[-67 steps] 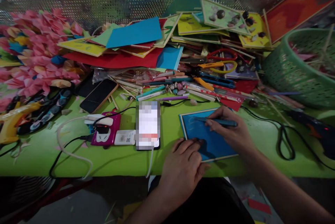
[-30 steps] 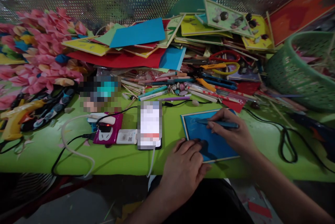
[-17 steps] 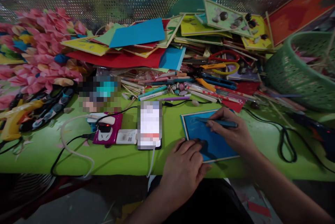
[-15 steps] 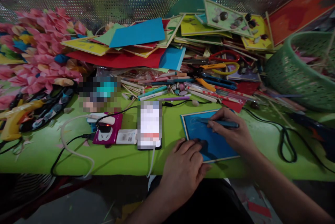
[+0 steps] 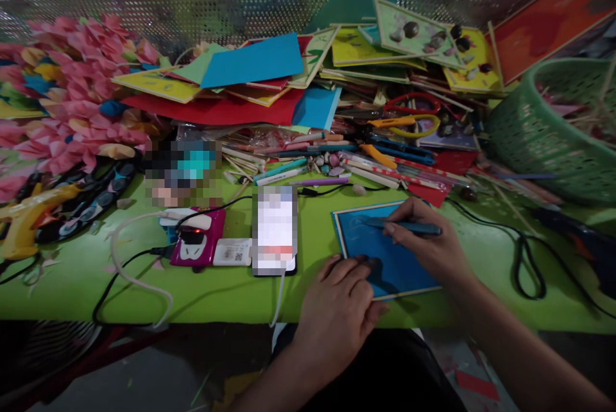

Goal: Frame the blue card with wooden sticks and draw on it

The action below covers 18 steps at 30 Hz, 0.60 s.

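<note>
Apparent drawing step: your right hand [image 5: 428, 244] pinches a pen [image 5: 419, 228]; the next stroke needs your flattened left hand [image 5: 337, 300] bracing the panel [image 5: 408, 271].

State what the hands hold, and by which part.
The right hand grips a blue pen by its barrel, toward the tip; the left hand rests on the blue board.

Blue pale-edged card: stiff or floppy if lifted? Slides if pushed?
The blue card is likely fairly stiff: pale strips run along its edges. It's probably light, looking thin. Flat on the green tabletop, it should slide, not tip.
</note>
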Tool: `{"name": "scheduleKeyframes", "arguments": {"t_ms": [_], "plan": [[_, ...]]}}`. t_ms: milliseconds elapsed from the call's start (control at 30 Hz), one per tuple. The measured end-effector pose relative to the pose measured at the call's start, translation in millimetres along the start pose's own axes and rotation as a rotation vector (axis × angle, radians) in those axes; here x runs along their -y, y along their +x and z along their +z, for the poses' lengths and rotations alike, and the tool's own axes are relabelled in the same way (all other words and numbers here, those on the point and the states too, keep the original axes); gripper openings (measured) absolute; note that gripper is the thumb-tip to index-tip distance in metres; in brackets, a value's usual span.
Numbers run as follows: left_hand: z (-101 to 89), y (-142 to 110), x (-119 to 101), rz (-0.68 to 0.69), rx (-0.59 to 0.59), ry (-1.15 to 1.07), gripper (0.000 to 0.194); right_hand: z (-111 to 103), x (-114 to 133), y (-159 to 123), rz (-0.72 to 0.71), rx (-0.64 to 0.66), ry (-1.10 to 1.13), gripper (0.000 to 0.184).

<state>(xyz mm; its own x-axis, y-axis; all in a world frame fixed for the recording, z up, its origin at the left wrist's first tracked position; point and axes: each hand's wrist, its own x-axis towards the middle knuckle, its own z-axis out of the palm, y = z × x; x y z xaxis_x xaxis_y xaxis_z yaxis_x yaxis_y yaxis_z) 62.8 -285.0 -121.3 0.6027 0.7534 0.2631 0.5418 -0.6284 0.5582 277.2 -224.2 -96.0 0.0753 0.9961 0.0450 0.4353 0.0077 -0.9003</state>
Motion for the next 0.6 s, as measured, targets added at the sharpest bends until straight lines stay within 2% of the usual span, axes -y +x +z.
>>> {"name": "scheduleKeyframes", "arguments": {"t_ms": [333,600], "plan": [[0.1,0.2,0.7,0.009,0.02,0.042,0.015,-1.8,-2.5,0.3,-0.001,0.004,0.016,0.024],[0.8,0.2,0.8,0.011,-0.016,-0.004,0.02,-1.3,-3.4,-0.2,-0.003,0.001,0.025,0.025]]}}
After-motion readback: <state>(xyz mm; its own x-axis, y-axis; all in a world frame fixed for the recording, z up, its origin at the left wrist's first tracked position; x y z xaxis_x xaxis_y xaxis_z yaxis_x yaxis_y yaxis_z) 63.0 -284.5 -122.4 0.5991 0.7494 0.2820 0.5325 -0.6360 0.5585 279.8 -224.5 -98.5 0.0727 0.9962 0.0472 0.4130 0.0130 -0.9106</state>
